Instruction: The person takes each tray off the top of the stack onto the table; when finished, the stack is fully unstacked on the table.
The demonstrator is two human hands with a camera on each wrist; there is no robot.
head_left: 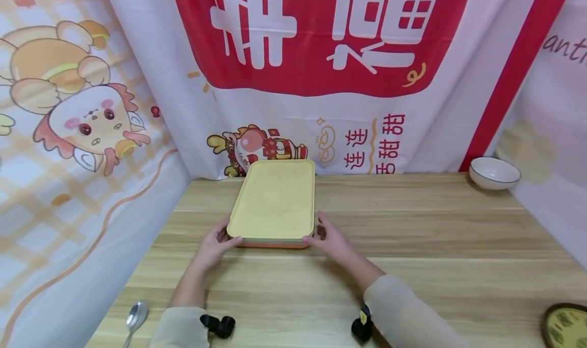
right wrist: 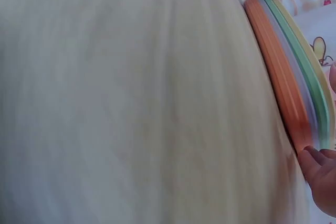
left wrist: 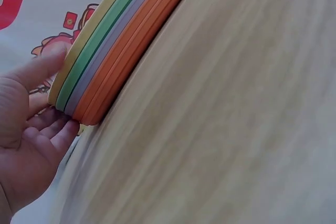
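Yellow-topped, multicoloured rectangular tray stack [head_left: 272, 201], gripped between left hand [head_left: 215, 243] and right hand [head_left: 336, 242], looks squared up but unlifted.

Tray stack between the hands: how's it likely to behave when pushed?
The tray stack probably handles stiffly: its yellow top tray looks flat, without sag. Seams between its colors suggest separate layers, so upper ones might slide if pushed. Low and broad, it seems unlikely to roll or tip.
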